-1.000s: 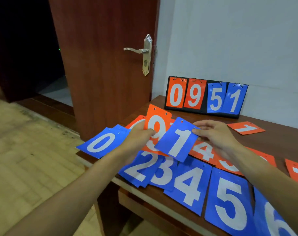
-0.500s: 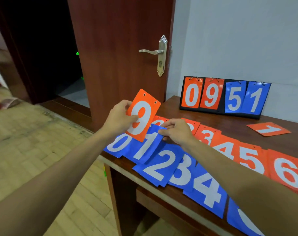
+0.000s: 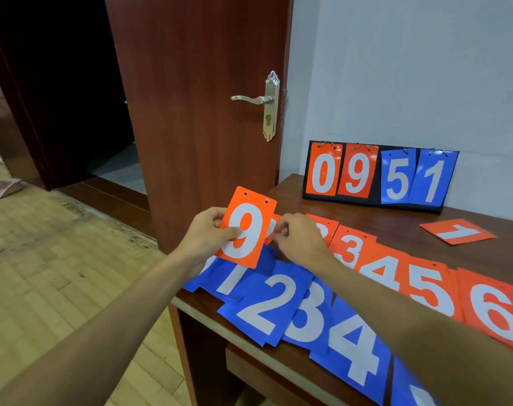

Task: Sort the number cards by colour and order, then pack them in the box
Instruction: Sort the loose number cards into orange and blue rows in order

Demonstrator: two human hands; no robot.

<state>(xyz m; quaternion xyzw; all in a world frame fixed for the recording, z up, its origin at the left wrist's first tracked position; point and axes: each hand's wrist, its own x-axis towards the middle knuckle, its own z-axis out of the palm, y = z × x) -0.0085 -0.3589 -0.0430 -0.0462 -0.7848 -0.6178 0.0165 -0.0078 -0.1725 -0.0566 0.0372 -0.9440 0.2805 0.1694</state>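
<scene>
Dark wood table [image 3: 396, 218] fills the lower right of the frame, set against a grey wall [image 3: 410, 68] beside an open brown door [image 3: 191, 112]. Left of centre, the left hand [image 3: 205, 232] holds the orange 9 card [image 3: 251, 241] upright and slightly tilted, raised above the near-left end of the blue row [image 3: 267, 306]. Its thumb [image 3: 233, 232] presses on the card's front over the digit, and its other fingers are hidden behind the card. Just right of that card, the right hand [image 3: 299, 241] hovers over the left end of the orange row [image 3: 349, 250] with its fingertips [image 3: 280, 232] curled together. Whether they pinch a card I cannot tell. At upper right a flip scoreboard [image 3: 378, 174] reading 0951 stands at the wall, and an orange 1 card [image 3: 457, 231] lies apart at right.
</scene>
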